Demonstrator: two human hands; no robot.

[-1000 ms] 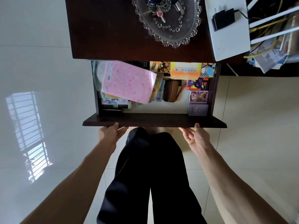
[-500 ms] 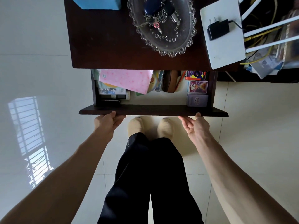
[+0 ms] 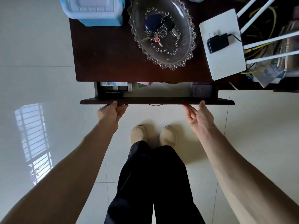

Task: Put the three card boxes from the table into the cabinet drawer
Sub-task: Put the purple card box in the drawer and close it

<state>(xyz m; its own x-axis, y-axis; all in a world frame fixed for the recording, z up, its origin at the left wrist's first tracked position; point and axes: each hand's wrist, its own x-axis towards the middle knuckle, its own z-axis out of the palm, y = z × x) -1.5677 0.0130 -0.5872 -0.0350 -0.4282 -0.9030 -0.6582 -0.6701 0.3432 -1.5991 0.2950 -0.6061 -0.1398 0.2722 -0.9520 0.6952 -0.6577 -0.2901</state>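
The dark wooden drawer [image 3: 157, 100] sticks out only a little from under the cabinet top [image 3: 113, 59]. One purple card box [image 3: 201, 90] shows at the drawer's right end; the other card boxes are hidden under the top. My left hand [image 3: 112, 111] presses flat against the left part of the drawer front, its fingers tucked beneath the edge. At the right part of the front is my right hand [image 3: 198, 114], palm up, fingers spread, fingertips touching the edge. Neither hand holds a box.
On the cabinet top stand a glass dish [image 3: 161, 31] with keys, a blue and white plastic box [image 3: 93, 11] and a white router [image 3: 221, 44] with a black charger on it. Cables and papers pile at the right. My feet [image 3: 152, 135] stand on pale floor tiles.
The drawer has slid most of the way in. The pink packet and two of the card boxes have gone out of sight under the top. Both hands moved forward with the drawer front.
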